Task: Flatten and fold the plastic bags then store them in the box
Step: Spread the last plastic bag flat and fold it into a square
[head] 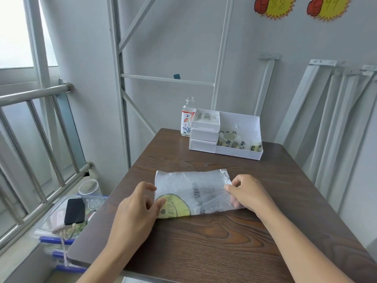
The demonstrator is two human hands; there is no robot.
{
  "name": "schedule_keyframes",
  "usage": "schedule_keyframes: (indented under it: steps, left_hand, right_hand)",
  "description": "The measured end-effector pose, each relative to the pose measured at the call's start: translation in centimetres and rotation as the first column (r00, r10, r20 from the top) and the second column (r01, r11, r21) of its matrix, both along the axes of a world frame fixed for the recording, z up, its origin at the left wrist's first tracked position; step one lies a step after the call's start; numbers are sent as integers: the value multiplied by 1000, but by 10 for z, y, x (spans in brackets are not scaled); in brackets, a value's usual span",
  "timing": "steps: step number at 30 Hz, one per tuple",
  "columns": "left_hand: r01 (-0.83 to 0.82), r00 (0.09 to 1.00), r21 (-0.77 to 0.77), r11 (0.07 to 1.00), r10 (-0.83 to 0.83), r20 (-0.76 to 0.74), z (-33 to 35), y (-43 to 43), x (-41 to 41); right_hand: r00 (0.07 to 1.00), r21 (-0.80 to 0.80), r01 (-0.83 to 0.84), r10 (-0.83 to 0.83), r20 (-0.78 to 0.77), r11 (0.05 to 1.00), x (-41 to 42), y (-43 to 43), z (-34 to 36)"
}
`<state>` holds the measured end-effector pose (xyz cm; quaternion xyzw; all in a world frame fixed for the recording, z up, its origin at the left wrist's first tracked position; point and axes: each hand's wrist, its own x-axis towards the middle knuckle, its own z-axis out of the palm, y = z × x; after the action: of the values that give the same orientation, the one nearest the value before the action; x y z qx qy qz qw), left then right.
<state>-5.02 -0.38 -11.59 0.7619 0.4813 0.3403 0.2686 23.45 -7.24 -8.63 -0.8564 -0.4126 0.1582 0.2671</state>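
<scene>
Left hand (138, 203): grip pinched on the lower-left corner of the crinkled translucent plastic bag with yellow round print and dark lettering (193, 188), thumb lying on the yellow print. Right hand (246, 193): grip clamped on the bag's right edge, fingers curled. Bag lies flat, centre of frame, on the dark wood-grain worktop (204, 242). White paper box with small drawers (224, 135) stands at the far edge, right of centre; folded printed bags show in its open compartments. Clear floral-label glass bottle (187, 119) just left of the box.
</scene>
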Motion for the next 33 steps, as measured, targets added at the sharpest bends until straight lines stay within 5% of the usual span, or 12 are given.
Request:
schedule_keyframes:
  steps: [4,7,10,12,14,19,23,33]
  left_hand:
    - [-33,993,140,990,49,-111,-8,2,7]
    - [-22,965,197,980,72,-252,-4,3,12]
    - [25,946,335,942,86,-312,3,8,23]
    - [45,930,422,905,117,-349,7,15,39]
    - [123,885,339,933,51,-462,13,18,58]
    - [285,696,152,946,-95,-711,-6,40,73]
    - [257,696,33,966,-162,-700,-14,42,65]
    - [246,695,34,969,-152,-703,-18,46,61]
  right_hand:
    - [999,1,3,-3,47,1000,0,1,-2]
    - [969,-23,-11,16,247,1000,-6,0,0]
    - [768,-54,-4,37,640,999,-22,-4,10]
    - [690,25,-57,21,724,998,-44,3,19]
    - [730,52,-169,90,677,984,-72,18,20]
    - [805,-163,-325,363,469,932,-92,55,-15]
    - [827,-197,-363,412,383,911,-72,51,-36]
    - [843,-301,-290,392,368,908,-21,31,-36]
